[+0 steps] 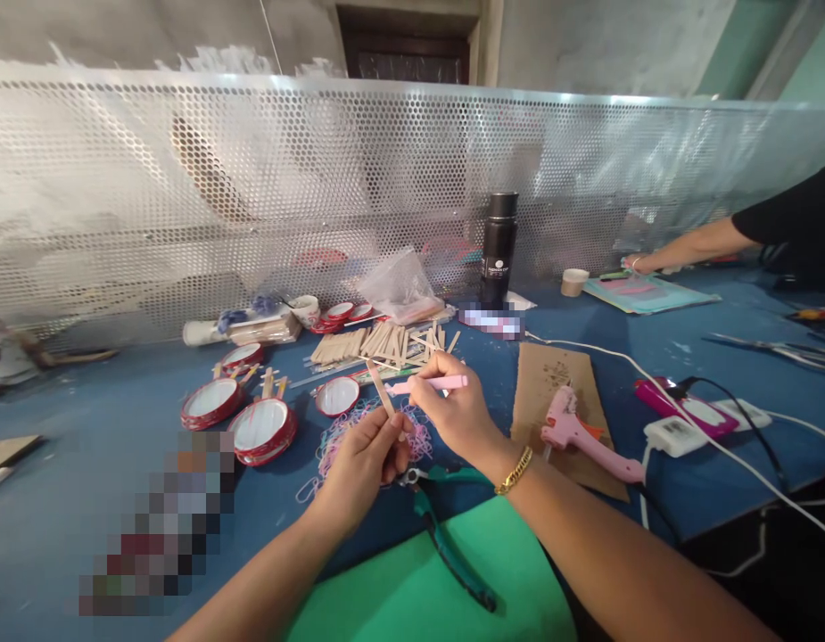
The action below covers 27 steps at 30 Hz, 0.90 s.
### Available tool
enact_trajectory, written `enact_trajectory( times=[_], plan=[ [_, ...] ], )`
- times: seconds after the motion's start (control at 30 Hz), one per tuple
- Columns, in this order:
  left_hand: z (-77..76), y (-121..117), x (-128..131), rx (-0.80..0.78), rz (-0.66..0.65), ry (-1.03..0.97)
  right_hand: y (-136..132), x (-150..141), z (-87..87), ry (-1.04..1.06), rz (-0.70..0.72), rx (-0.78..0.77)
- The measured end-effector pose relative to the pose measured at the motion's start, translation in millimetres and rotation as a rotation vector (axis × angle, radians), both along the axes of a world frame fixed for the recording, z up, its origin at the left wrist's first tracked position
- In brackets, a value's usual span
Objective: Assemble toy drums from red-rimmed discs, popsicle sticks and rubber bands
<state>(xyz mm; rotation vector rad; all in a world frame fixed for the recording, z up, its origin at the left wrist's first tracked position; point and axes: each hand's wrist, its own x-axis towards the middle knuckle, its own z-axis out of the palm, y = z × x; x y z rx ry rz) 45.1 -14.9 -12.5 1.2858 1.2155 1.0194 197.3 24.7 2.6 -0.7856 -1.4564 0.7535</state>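
My left hand (368,455) is closed around the lower end of a wooden craft stick (380,390), which it holds up at a slant. In my right hand (456,401) is a pink marker (439,382), its tip close to the stick; whether it touches I cannot tell. Beneath my hands lies a heap of pink and blue cords (332,441). Pliers with teal handles (445,544) lie just below, partly over a green sheet (385,588). A round red-rimmed piece with a white face (337,396) sits left of the stick.
Stacked red-rimmed rounds (263,428) stand at left, and many loose craft sticks (385,341) lie behind. A black bottle (499,254) stands at the back. At right are a pink glue gun (576,432) on cardboard (529,383), cables and a power strip (676,437). Another person's hand (643,263) works far right.
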Motion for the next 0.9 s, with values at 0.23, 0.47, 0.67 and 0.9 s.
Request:
enact_trajectory(
  times=[0.23, 0.47, 0.67, 0.9],
  plan=[
    [2.0, 1.0, 0.1, 0.035, -0.019, 0.027, 4.8, 2.5, -1.6, -0.041, -0.012, 0.025],
    [4.1, -0.4, 0.3, 0.035, -0.005, 0.047, 2.9, 1.2, -2.7, -0.017, 0.025, 0.018],
    [4.5, -1.1, 1.1, 0.017, 0.016, 0.016, 4.0, 4.2, -2.1, -0.022, -0.014, 0.023],
    [4.0, -1.2, 2.0, 0.014, 0.018, 0.006, 5.5, 4.8, -2.1, -0.041, 0.004, 0.037]
  ],
)
